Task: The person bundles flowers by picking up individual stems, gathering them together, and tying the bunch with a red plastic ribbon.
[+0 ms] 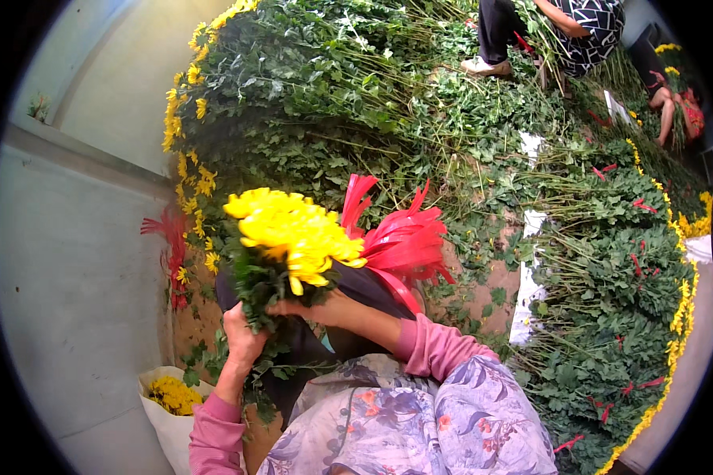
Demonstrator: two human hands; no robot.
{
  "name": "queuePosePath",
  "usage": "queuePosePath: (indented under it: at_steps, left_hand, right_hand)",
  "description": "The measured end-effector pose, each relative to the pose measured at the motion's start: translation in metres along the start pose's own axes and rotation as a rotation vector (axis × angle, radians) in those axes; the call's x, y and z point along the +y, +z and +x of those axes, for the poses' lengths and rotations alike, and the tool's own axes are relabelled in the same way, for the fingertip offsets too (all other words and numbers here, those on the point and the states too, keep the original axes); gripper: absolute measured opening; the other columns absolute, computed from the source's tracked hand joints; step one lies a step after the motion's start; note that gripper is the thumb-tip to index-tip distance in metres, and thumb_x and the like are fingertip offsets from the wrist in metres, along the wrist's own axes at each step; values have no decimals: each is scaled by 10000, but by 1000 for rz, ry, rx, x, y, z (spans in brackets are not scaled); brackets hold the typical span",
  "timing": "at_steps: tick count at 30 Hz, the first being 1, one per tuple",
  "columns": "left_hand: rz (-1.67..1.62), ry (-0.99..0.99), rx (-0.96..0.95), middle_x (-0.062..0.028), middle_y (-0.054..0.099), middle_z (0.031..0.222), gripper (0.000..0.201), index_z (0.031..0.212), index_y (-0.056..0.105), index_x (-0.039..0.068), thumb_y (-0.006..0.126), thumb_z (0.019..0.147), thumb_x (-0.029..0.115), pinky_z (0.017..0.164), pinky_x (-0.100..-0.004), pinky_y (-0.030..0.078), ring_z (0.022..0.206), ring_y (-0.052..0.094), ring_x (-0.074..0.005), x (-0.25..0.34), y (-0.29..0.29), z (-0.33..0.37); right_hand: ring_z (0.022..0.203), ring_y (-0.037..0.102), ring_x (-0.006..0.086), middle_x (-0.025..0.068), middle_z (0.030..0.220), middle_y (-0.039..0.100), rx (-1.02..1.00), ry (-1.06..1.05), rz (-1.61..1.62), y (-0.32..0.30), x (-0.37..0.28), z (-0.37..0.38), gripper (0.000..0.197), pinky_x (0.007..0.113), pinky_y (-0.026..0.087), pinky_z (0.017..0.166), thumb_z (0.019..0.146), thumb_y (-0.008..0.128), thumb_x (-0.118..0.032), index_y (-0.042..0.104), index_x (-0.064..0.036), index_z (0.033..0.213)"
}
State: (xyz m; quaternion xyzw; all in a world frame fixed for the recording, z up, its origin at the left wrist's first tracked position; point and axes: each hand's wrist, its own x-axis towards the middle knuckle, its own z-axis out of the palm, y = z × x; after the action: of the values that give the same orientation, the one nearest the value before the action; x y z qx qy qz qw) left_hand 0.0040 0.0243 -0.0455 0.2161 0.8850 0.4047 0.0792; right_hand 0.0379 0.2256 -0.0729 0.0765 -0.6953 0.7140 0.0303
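Holding 1 yellow flower bunch (289, 233), 2 hands (245, 336) clamped around its leafy base (255, 289), red strips (404, 247) beside

You have bright scene | pale light washes upper left wall (79, 309) | yellow bouquet (285, 229) shows you strong highlights, slight blur | toward black round rim, your straight edges bend

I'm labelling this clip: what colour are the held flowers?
The flowers are bright yellow in the head view.
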Motion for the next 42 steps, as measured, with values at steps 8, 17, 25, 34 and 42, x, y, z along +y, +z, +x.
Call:
queuePosePath:
  at_steps: [8,17,25,34,42]
  left_hand:
    - [-458,-410,69,-37,708,873,228,912,685,-44,728,695,-100,731,-295,538,768,644,-135,3,-32,0]
    - [-429,-422,23,-41,708,881,268,923,684,-32,743,675,-115,740,-284,536,791,638,-114,-3,-23,5]
    - [-404,-363,13,-50,708,930,312,964,683,-37,752,672,-119,763,-291,546,837,640,-115,-7,-22,5]
    - [-510,-349,-25,-70,707,963,317,993,679,-58,714,687,-134,771,-314,571,851,661,-154,-5,-27,5]
    - [-596,-428,-34,-64,702,943,358,1010,670,-45,701,667,-142,751,-307,563,841,659,-153,8,-24,9]
  right_hand:
    - [604,476,44,-32,729,573,675,188,125,-148,3,-48,201,252,423,534,988,554,-204,658,-66,885]
    - [1172,496,259,24,1022,659,252,-63,-1068,-194,34,-17,179,477,288,1091,812,687,-217,716,-102,946]
    - [915,639,246,55,870,681,-57,92,-991,-212,37,3,148,483,359,1055,823,681,-254,732,-128,879]
    - [752,652,198,66,859,683,140,212,-747,-246,16,-18,147,327,524,689,815,694,-144,721,-75,942]
    - [592,503,24,-22,783,648,864,278,-116,-277,65,-58,223,186,394,523,961,600,-259,690,-55,947]
